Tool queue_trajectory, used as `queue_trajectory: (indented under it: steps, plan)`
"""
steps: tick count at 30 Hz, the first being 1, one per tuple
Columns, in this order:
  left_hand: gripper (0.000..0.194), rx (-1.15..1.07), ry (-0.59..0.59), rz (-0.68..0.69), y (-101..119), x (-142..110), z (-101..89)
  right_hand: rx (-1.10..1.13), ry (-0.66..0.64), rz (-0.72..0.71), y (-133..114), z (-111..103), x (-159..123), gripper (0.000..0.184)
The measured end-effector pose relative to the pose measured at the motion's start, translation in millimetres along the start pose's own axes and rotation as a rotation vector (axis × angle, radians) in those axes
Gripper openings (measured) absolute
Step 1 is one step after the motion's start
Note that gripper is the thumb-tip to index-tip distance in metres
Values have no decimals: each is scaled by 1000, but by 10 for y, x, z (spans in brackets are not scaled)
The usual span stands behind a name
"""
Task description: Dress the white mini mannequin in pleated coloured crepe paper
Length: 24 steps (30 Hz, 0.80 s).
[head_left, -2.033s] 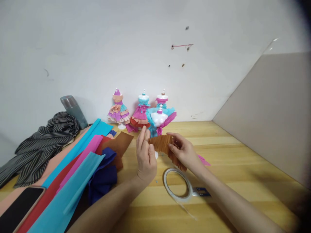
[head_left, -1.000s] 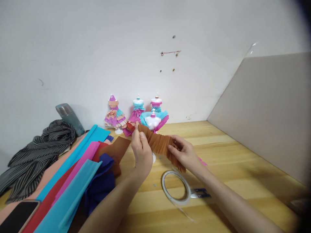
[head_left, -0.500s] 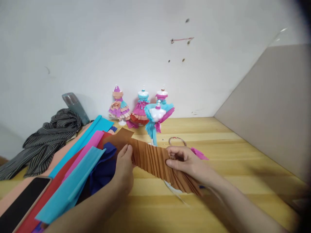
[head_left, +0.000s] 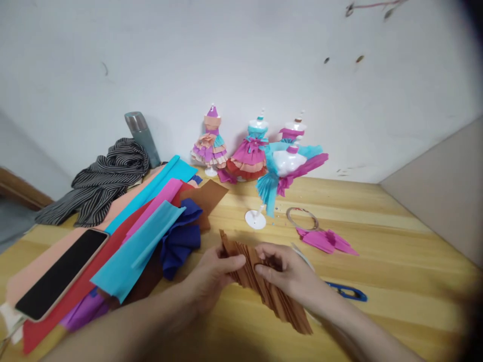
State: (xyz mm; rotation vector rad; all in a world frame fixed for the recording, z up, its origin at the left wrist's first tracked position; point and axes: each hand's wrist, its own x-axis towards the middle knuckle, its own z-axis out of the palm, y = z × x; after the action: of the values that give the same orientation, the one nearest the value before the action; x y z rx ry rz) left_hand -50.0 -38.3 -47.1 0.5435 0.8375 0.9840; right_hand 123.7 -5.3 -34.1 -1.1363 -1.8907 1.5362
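A strip of brown crepe paper [head_left: 260, 281], folded into narrow pleats, is held above the table between both hands. My left hand [head_left: 219, 266] pinches its left end, thumb on top. Gripping the pleats farther right is my right hand [head_left: 289, 271], with thumb and fingers closed on them. The pleated tail slants down toward the lower right. Just beyond the hands stands a small white dress form [head_left: 289, 162] with light blue and magenta crepe paper around it, on a round white base [head_left: 255, 219].
Crepe paper sheets [head_left: 136, 251] and a phone [head_left: 62, 274] lie at left, near a striped cloth [head_left: 109, 173] and a bottle [head_left: 143, 138]. Dressed forms [head_left: 249, 151] line the wall. A wire ring [head_left: 302, 218], magenta paper [head_left: 326, 240] and blue-handled tool [head_left: 347, 291] lie at right.
My hands have come closer together, and the brown strip is gathered into tighter pleats between them. The camera view has shifted, showing the blue-handled tool and the form's base.
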Motion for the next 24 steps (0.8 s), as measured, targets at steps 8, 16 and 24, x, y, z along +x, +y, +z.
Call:
queue_trajectory:
  steps: [8,16,24]
  plan:
    - [52,11,42,9,-176,45,-12,-190,100,-28,250,95,23,33]
    - [44,92,159,26,-203,111,-48,-283,48,-46,336,86,4,39]
    - [54,91,134,-13,-127,128,-75,-234,14,-54,299,66,23,43]
